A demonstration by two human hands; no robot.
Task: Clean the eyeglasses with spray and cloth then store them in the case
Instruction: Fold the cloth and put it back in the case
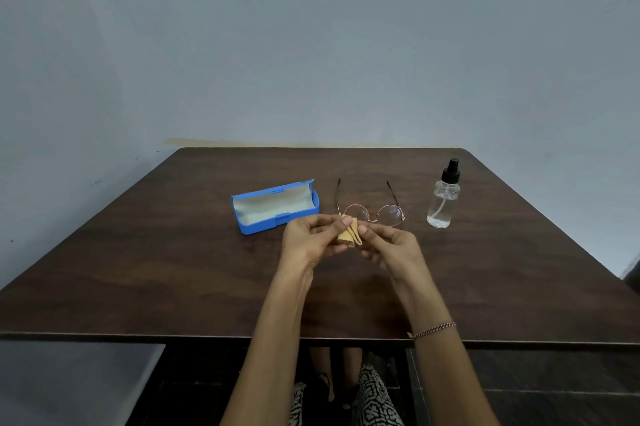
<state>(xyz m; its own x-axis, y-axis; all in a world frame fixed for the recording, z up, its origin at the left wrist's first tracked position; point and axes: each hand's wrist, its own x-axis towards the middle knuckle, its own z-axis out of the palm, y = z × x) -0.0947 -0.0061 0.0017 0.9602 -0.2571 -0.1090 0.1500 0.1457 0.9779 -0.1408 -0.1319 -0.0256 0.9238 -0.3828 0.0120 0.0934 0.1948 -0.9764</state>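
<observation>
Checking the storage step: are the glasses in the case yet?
No, the eyeglasses lie unfolded on the table, to the right of the open blue case.

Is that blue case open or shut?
Open. The case has its lid tipped back, and its pale lining shows.

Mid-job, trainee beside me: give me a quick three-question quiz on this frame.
1. True or false: the blue case lies open on the table.
2. What holds the tan cloth? A) the left hand alone B) the right hand alone C) both hands
3. Fill in: the eyeglasses lie between the case and the ____.

Key: 1 true; 2 C; 3 spray bottle.
</observation>
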